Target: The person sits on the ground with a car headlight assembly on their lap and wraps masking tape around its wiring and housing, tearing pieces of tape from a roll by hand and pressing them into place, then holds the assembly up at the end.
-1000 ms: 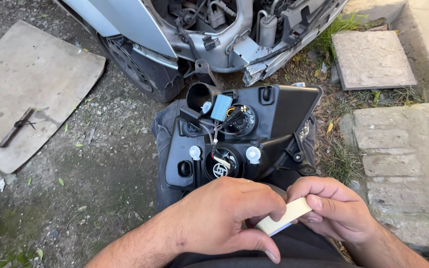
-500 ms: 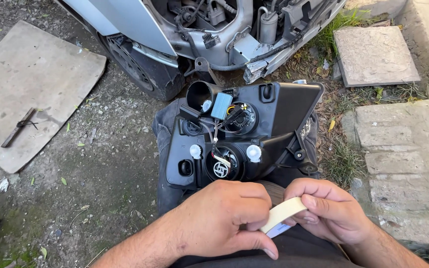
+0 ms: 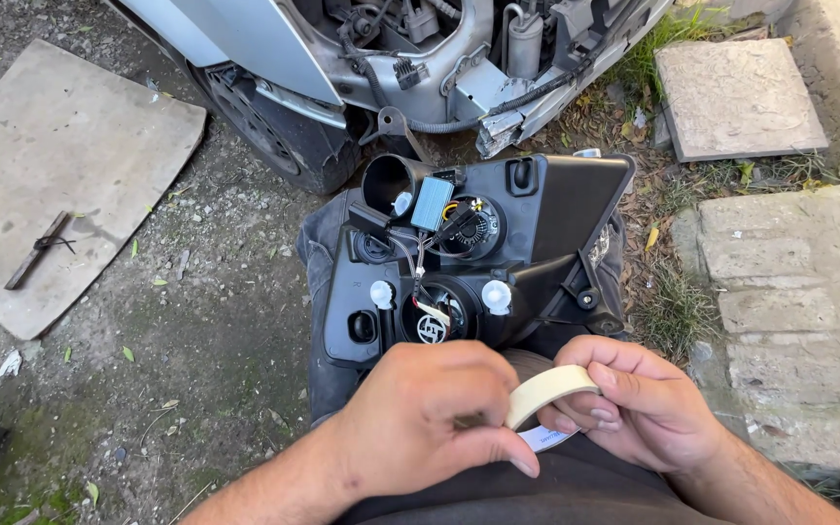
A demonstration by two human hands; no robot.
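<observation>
Lying on the grey slab at the left is a dark metal bar (image 3: 39,250). Pinching closed, the left hand (image 3: 420,423) picks at a cream roll of tape (image 3: 548,392), likely freeing its end; the right hand (image 3: 646,403) curls its fingers (image 3: 624,384) around it, just below the black plastic headlight housing (image 3: 478,258) propped on the person's lap.

Cream tape roll (image 3: 548,391), upright, pinched between hands
</observation>
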